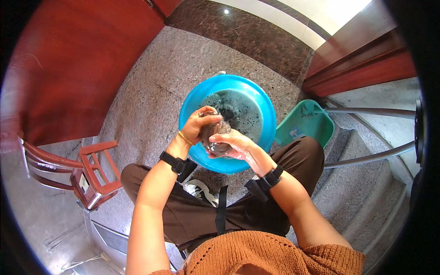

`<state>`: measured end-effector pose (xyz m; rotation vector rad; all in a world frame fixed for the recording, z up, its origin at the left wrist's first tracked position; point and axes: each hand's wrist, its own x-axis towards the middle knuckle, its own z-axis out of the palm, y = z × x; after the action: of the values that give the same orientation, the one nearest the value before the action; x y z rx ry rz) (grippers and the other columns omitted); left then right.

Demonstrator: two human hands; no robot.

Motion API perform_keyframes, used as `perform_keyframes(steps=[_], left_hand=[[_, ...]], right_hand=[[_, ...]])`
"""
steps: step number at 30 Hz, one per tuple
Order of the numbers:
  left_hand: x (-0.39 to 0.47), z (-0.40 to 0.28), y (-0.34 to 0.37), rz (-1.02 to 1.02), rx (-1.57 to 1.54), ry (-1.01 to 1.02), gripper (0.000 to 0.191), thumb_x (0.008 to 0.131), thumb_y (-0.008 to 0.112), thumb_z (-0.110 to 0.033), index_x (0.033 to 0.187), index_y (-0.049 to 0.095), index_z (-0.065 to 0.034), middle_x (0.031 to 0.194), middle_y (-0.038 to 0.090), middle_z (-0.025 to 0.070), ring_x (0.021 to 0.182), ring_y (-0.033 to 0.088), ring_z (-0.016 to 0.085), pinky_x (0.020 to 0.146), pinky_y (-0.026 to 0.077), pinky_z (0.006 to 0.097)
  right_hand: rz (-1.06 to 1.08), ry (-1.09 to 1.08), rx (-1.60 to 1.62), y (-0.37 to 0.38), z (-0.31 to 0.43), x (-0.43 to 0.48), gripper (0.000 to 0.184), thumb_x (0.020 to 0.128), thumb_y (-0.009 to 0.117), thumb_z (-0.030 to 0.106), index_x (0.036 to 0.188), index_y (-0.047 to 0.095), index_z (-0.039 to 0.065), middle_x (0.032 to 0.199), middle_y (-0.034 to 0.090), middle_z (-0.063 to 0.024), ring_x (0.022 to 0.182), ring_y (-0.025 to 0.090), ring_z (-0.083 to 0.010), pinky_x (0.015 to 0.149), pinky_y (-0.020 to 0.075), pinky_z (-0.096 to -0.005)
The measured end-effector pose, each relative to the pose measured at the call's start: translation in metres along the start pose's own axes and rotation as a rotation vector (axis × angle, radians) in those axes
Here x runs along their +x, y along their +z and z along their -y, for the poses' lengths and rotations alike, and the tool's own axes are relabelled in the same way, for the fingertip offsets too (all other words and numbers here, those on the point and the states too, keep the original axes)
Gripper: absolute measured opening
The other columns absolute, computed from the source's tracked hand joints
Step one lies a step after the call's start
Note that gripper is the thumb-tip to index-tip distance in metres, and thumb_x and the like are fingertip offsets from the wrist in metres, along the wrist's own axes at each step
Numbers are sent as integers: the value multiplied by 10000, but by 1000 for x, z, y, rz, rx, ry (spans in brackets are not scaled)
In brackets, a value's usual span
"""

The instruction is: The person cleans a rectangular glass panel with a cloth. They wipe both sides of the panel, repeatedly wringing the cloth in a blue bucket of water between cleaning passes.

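Note:
A wet, glossy, brownish bundle (215, 137) is squeezed between both my hands, over the near side of a blue plastic basin (270, 117). Whether it is thin cloth or plastic film, I cannot tell. My left hand (201, 124) grips it from the left with curled fingers. From the lower right, my right hand (235, 142) holds it with the thumb on top; its other fingers are partly hidden underneath. Below the hands, greyish water with foam and bubbles (245, 113) fills the basin, and something dark shows near its middle.
A green plastic scoop-shaped container (309, 125) stands against the basin's right side. Stone steps (354, 185) and grey metal bars (371, 158) lie to the right. On the left are a reddish wooden stool-like frame (99, 168) and a red door (79, 68).

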<state>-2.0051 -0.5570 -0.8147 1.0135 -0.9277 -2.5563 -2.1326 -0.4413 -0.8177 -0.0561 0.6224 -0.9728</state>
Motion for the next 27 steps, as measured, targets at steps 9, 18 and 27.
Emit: perform_keyframes(steps=[9,18,27], left_hand=[[56,56,-4,-572,1102,131,172,620,710,-131,741,621,-49,751,648,118,725,630,232,704,510,331],[15,-16,29,-317,810,220,572,767,729,-270,1177,436,1,913,617,105,829,613,190,760,499,286],[-23,-34,52,229,-16,261,562,794,639,-180,1282,404,-28,872,599,98,872,605,237,794,502,378]], right_hand=[[-599,-269,-944,-37,-31,50,283,663,727,249,796,640,15,730,662,-113,693,649,-213,590,485,-350],[-313,-272,-405,-2,2,18,358,708,730,117,1001,561,1,864,616,-67,722,604,-182,593,497,-282],[492,129,753,58,3,-33,623,799,588,466,1147,449,-32,896,529,-121,639,479,-160,465,389,-212]])
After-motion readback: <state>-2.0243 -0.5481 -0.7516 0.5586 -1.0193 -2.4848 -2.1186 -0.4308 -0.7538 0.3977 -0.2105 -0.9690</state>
